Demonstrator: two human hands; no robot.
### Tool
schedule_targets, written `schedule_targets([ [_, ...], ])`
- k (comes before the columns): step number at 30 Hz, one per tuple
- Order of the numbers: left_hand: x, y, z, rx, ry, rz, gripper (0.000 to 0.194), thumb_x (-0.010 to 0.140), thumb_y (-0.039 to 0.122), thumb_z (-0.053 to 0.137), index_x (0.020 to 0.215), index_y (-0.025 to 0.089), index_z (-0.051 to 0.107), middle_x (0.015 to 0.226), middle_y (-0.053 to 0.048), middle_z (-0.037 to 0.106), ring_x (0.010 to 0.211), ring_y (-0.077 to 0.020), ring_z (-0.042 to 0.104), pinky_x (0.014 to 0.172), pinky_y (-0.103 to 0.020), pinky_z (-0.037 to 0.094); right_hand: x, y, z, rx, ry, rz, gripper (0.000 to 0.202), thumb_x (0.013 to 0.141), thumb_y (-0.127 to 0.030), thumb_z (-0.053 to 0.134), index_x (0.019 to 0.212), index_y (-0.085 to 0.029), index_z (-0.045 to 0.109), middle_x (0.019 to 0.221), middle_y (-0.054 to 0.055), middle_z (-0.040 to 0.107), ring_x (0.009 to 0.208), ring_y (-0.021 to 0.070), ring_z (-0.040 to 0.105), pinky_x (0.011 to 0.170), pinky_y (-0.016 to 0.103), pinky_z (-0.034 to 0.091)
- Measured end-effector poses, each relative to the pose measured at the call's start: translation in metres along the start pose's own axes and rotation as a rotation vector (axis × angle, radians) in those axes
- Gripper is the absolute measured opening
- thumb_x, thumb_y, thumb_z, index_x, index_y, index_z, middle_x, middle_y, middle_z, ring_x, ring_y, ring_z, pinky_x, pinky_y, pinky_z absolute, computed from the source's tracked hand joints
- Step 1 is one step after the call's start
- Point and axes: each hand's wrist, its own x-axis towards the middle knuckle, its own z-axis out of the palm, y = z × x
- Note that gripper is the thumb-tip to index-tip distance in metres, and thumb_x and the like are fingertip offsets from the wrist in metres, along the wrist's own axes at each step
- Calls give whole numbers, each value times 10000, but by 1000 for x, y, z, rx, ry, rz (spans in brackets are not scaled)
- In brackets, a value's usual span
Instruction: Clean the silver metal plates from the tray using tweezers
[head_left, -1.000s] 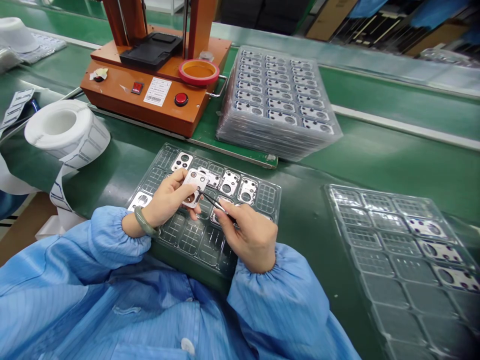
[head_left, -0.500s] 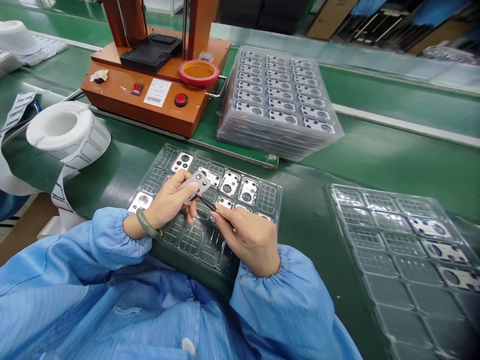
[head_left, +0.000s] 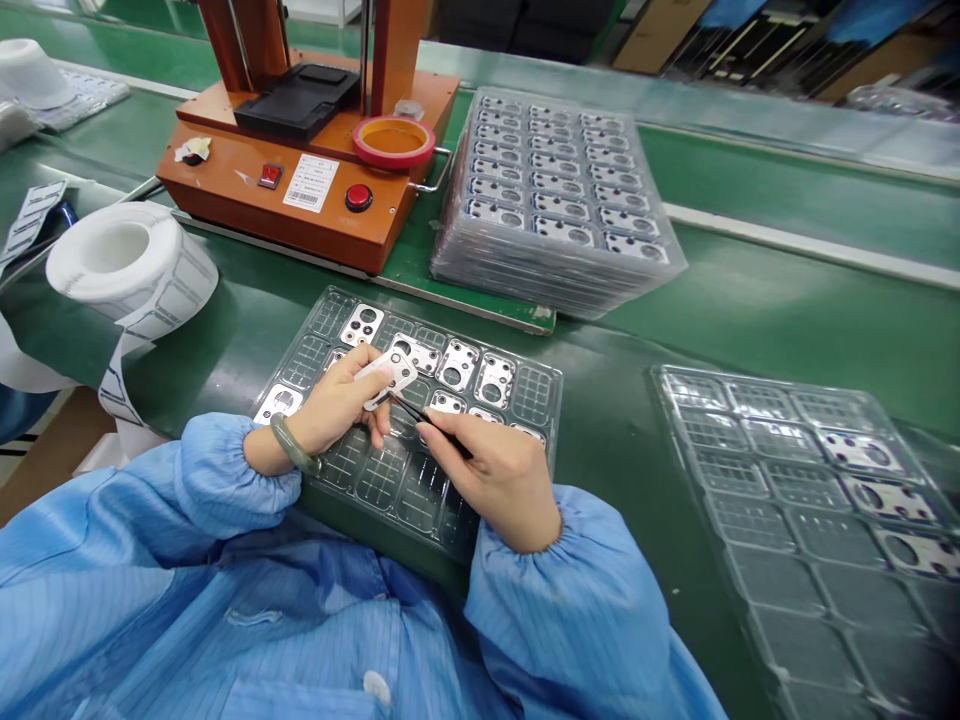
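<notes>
My left hand pinches a small silver metal plate with round holes between thumb and fingers, tilted above a clear tray. Closed around a pair of black tweezers is my right hand; the tweezer tips reach the lower right edge of the plate. Whether the tips grip anything is too small to tell. Below both hands lies the clear compartment tray, with several similar plates, such as one metal plate, in its pockets. The hands hide part of the tray.
An orange press machine carries a red tape roll. Right of it stands a stack of filled clear trays. A white label roll sits at left. Another clear tray with a few plates lies at right.
The plate in my left hand has tipped and now looks brighter. The tweezers' two arms show farther apart, their tips still by the plate's edge. The view has shifted slightly.
</notes>
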Motion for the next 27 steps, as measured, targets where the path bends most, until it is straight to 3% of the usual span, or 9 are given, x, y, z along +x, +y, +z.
schedule_targets([
  [11, -1, -1, 0, -11, -17, 49, 202, 860, 324, 556, 847, 185, 409, 844, -15, 678, 428, -69, 573, 360, -197, 481, 7, 6, -5, 402, -215, 414, 239, 866, -379, 590, 759, -204, 712, 642, -18, 695, 549, 124, 597, 526, 240, 446],
  [16, -2, -1, 0, 0, -50, 45, 213, 868, 344, 549, 858, 185, 409, 842, -20, 699, 409, -59, 559, 360, -183, 466, 12, 5, -10, 592, -327, 542, 375, 847, -497, 581, 664, -179, 658, 446, -59, 494, 414, 93, 420, 424, 234, 338],
  [21, -2, 0, 1, -16, -57, 53, 218, 871, 355, 541, 864, 187, 402, 863, -25, 701, 403, -51, 541, 335, -171, 430, 13, 6, -10, 665, -498, 572, 486, 926, -520, 443, 790, -152, 731, 357, -78, 407, 369, 91, 376, 460, 244, 359],
  [27, -2, 0, -1, 23, -50, 68, 204, 891, 352, 521, 858, 189, 402, 862, -11, 686, 378, -25, 504, 327, -149, 385, 11, 4, -8, 745, -569, 591, 541, 955, -524, 378, 811, -145, 736, 332, -77, 402, 345, 90, 353, 456, 237, 349],
])
